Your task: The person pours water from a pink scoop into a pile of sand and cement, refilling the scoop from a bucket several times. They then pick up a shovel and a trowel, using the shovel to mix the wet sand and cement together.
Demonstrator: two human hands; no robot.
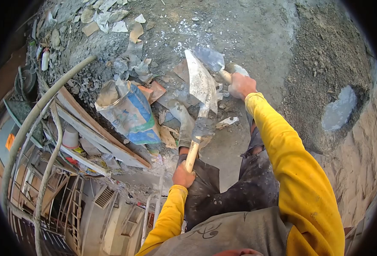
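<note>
My left hand is wrapped round the wooden handle of a shovel, above my left thigh. Its whitish, worn blade points away from me, and dark wrapping covers the shaft below the blade. My right hand grips the short wooden handle of a trowel. The trowel's grey metal blade lies close beside the tip of the shovel blade, overlapping it in this view. A crumpled white and blue bag stands left of the shovel, with broken tile pieces behind it.
A heap of grey-brown sand lies at right, with a smooth grey patch in it. Rubble covers the far left. Curved poles and wooden boards line the left edge, above a drop to a lower level.
</note>
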